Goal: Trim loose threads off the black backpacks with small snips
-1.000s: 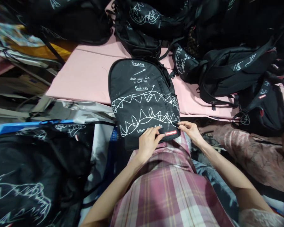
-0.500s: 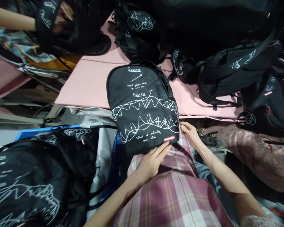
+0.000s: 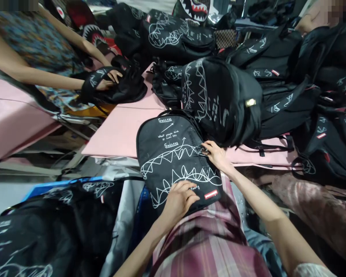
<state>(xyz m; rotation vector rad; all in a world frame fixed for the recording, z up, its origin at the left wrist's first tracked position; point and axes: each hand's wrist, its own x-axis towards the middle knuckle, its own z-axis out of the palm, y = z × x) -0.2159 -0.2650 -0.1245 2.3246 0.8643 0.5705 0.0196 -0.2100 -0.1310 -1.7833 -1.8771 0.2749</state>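
Note:
A black backpack (image 3: 173, 169) with white scribbled lines, "Success" lettering and a small red label leans on my lap and against the pink table edge, front facing me. My left hand (image 3: 180, 198) rests on its lower front, fingers loosely bent and apart, covering part of the lettering. At the backpack's right side, my right hand (image 3: 216, 156) is closed in a pinch beside the side zip. Something small and dark shows at those fingertips, too small to name.
Black backpacks (image 3: 227, 100) crowd the pink table (image 3: 115, 127) to the right and behind. More backpacks (image 3: 60, 215) lie at the lower left, near a blue bin edge (image 3: 37, 188). Across on the left, a person's hands (image 3: 109, 79) work on a black bag. Another person's patterned clothing (image 3: 305, 196) is at right.
My left hand has moved up from the bottom edge onto the backpack's front. My right hand has gone up along its side toward the zip. The view has tilted up, showing more of the table.

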